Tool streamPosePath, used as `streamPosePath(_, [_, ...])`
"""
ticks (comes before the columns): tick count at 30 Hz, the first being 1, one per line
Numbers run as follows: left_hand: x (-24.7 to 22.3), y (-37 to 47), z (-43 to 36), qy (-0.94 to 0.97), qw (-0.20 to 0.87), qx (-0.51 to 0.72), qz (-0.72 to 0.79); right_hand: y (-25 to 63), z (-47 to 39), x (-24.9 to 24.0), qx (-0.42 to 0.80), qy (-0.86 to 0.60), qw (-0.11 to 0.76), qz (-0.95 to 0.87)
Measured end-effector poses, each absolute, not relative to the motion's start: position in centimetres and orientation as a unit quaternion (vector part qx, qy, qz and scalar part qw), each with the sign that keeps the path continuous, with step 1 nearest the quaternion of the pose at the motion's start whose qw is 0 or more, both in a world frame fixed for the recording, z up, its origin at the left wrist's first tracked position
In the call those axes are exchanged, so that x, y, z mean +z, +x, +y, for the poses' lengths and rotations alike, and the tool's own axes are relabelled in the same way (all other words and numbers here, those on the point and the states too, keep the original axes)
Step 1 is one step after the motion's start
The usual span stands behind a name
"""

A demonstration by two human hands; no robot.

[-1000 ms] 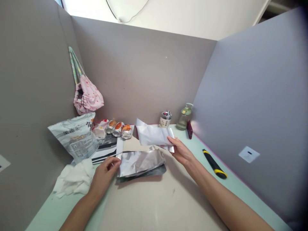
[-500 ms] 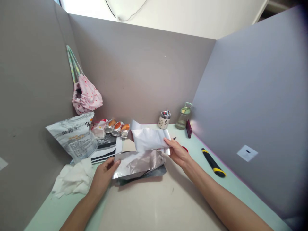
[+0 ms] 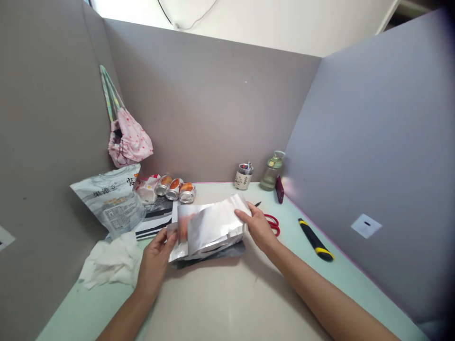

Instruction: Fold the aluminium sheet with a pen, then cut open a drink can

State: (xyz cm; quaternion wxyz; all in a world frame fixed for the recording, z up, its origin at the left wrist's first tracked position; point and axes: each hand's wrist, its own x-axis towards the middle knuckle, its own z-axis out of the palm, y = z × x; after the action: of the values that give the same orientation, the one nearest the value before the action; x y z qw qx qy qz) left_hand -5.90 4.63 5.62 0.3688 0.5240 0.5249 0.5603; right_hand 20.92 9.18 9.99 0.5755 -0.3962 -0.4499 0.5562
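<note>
Silvery foil packaging point(image 3: 218, 222) is held above the middle of the table, in overlapping layers with a dark sheet at the bottom. My left hand point(image 3: 158, 255) pinches its left edge between thumb and fingers. At the upper right, my right hand point(image 3: 259, 226) grips the top silver layer, thumb on its face. Red-handled scissors point(image 3: 273, 224) lie just beyond my right hand, partly hidden by it. A crumpled white cloth or tissue point(image 3: 112, 260) is left of my left hand.
Behind on the left are a printed pouch point(image 3: 119, 203) and cans point(image 3: 174, 188). A pen holder point(image 3: 243, 177) and green bottle point(image 3: 272, 171) stand at the back. A black-yellow tool point(image 3: 315, 240) lies right. Grey panels point(image 3: 213, 104) enclose the table.
My right hand has lowered slightly, bringing its silver piece down and left over the layers at my left hand. More of the scissors and the right-hand can now shows.
</note>
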Motion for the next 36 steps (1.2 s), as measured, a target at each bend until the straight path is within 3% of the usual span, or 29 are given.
streamPosePath(6, [5.7,-6.3,4.3,0.524,0.371,0.556,0.528,21.1,9.2,10.3,0.593,-0.41,0.534,-0.442])
streamPosePath(14, [3.7,-8.7,7.0,0.549,0.298,0.528,0.575,24.3,12.1,9.7,0.574,-0.418,0.598,-0.371])
streamPosePath(22, [2.4,-9.6,7.4,0.603,0.264,0.461,0.595,24.2,12.2,9.3,0.584,-0.408,0.608,-0.351])
streamPosePath(36, [5.5,-6.3,5.5,0.522,0.454,0.523,0.498,22.1,10.3,9.8,0.561,-0.43,0.584,-0.399])
